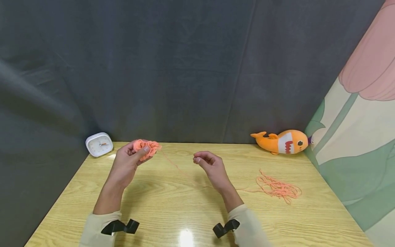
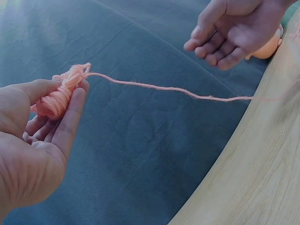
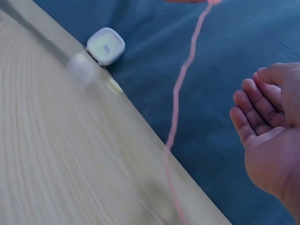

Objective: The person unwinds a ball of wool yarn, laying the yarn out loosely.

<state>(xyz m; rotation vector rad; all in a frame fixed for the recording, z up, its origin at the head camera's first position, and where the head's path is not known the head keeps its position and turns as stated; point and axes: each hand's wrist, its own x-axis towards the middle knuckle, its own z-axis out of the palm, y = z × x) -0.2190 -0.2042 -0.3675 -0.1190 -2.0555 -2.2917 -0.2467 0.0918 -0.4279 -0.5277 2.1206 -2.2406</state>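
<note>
A small wound bundle of coral yarn (image 1: 145, 148) is pinched between the thumb and fingers of my left hand (image 1: 124, 166), raised above the table's left side. From the bundle a single yarn strand (image 2: 164, 87) runs off to the right and sinks toward the tabletop. My right hand (image 1: 213, 168) hovers apart from the strand, its fingers loosely bent and nothing between them; the right wrist view shows its palm (image 3: 276, 159) bare. At the right, a loose tangled heap of the same yarn (image 1: 280, 189) lies on the table, and the strand leads to it.
A white square clock (image 1: 99, 144) stands at the back left corner of the wooden table (image 1: 172, 209). An orange shark plush (image 1: 280, 141) lies at the back right. Behind hangs a dark curtain (image 1: 172, 68); a patterned wall panel (image 1: 364, 154) borders the right side.
</note>
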